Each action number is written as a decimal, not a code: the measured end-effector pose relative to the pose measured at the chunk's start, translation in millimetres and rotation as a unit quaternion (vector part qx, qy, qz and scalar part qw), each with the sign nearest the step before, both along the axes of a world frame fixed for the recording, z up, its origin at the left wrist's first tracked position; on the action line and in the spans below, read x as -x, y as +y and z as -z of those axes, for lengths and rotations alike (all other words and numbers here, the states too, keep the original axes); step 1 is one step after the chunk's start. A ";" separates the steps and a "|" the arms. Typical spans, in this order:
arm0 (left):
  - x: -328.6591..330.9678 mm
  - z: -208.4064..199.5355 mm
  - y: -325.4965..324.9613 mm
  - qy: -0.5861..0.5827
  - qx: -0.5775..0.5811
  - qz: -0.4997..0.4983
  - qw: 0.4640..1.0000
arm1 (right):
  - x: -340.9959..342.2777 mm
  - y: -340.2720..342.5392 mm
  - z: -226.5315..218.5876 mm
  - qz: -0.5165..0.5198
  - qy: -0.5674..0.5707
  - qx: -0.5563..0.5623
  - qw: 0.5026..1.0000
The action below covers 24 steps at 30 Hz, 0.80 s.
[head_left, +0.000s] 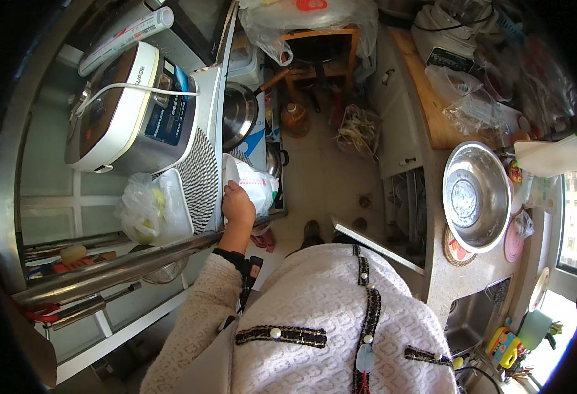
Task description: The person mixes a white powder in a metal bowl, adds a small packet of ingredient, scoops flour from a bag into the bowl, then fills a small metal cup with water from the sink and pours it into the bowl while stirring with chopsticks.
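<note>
My left hand [238,208] reaches forward past the metal rail of the rack on the left. Its fingers are closed at the edge of a white bowl-like piece [230,172], whose exact kind I cannot make out. Against it lies a white plastic bag [257,188] with red print, beside a steel pot lid [275,159]. Left of the hand, a patterned black-and-white mat [201,184] lies next to a white plastic tub [175,200]. A clear bag with pale green produce [147,213] sits by the tub. My right hand is not in view.
A white rice cooker [134,111] stands on the left rack, a frying pan [238,115] beyond the hand. A drawer or door [377,244] stands open over the floor. On the right counter are a steel basin [475,197] and clear plastic packaging [466,105]. A bottle [295,119] stands on the floor.
</note>
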State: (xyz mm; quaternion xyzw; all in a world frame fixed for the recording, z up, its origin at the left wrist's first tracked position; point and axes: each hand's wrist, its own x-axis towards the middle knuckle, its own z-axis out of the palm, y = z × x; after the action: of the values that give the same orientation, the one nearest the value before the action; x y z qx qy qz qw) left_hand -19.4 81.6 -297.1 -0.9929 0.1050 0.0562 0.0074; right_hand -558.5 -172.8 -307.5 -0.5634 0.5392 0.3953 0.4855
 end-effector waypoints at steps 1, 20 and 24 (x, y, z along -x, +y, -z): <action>-2.0 5.8 0.5 -0.010 -0.027 0.016 0.999 | -10.6 -4.4 -9.8 -0.015 -0.002 -0.012 1.000; -9.8 -19.8 -30.8 0.120 0.348 0.053 0.928 | -272.4 11.6 120.4 -0.345 -0.211 -0.074 0.912; -2.8 -38.3 -26.5 0.127 0.300 0.098 0.940 | -272.6 -29.4 148.7 -0.548 -0.215 0.052 0.806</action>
State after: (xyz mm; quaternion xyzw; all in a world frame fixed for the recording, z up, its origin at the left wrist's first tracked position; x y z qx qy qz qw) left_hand -16.6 55.1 -258.7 -0.9183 0.2142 0.1471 -0.2988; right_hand -285.9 -202.1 -456.2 -0.8601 0.0415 0.4358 0.2618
